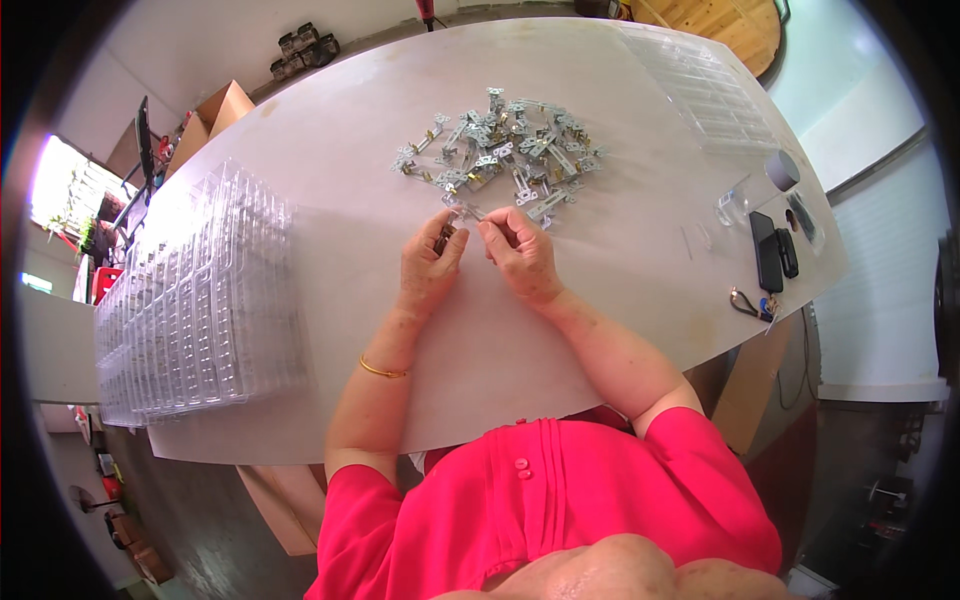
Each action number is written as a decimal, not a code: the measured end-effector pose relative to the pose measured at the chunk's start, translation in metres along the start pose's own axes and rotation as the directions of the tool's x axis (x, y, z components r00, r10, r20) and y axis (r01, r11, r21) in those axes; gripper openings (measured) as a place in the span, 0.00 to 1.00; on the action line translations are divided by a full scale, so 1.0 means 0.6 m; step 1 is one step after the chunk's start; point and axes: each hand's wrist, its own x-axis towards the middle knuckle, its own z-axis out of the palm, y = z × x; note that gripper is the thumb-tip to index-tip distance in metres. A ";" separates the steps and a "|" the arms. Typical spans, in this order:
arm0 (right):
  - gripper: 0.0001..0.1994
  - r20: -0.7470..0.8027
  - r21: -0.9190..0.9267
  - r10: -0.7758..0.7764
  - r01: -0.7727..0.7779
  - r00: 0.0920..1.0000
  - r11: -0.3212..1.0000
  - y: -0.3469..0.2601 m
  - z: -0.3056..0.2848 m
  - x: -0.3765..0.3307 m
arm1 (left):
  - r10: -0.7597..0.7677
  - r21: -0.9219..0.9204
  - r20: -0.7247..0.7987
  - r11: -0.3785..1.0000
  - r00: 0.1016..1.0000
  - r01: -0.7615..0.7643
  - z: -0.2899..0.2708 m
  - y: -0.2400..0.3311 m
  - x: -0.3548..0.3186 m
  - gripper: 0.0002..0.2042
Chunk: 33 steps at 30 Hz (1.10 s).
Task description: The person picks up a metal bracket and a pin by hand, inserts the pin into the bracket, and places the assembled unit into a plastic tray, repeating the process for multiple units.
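A heap of small silvery metal brackets point(535, 160), some with brass-coloured parts, lies on the pale table point(620, 260) in front of me. At the heap's near edge my left hand point(430, 265) is closed, fingers curled, round the left end of one metal bracket point(470, 211). My right hand point(524, 258) pinches the same bracket's other end between thumb and forefinger. Both hands stay low over the table, close together. My fingers cover much of the piece, so its exact shape is hard to make out.
Tall stacks of clear plastic trays point(200, 310) stand at the left. Another clear tray point(715, 90) lies at the far right. Along the right edge are a clear plastic cup point(733, 205), a grey round object point(782, 171), a black phone point(766, 250) and keys point(769, 306).
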 end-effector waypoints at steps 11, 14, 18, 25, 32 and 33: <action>0.05 -0.043 -0.236 -0.114 0.101 0.993 0.967 0.005 -0.007 0.006 | 0.291 0.386 0.028 0.879 0.956 -0.279 -0.012 0.011 0.004 0.17; 0.06 -0.051 -0.165 -0.066 0.057 0.997 0.985 0.000 0.002 0.001 | 0.342 0.449 0.070 0.828 0.937 -0.336 -0.011 0.011 0.000 0.17; 0.06 -0.031 -0.098 0.003 -0.006 1.000 0.995 -0.010 -0.003 -0.001 | 0.431 0.474 0.096 0.773 0.897 -0.421 -0.008 0.006 -0.002 0.18; 0.04 -0.002 -0.228 -0.065 0.063 0.998 0.972 -0.024 -0.005 0.002 | 0.469 0.545 0.175 0.686 0.866 -0.482 -0.002 0.010 -0.004 0.17; 0.02 -0.090 -0.299 -0.266 0.229 0.960 0.926 -0.014 -0.005 0.010 | 0.513 0.527 0.240 0.644 0.824 -0.555 0.002 0.017 -0.007 0.16; 0.02 -0.133 -0.303 -0.297 0.246 0.946 0.921 -0.017 -0.008 0.014 | 0.513 0.509 0.254 0.650 0.820 -0.564 0.003 0.019 -0.008 0.16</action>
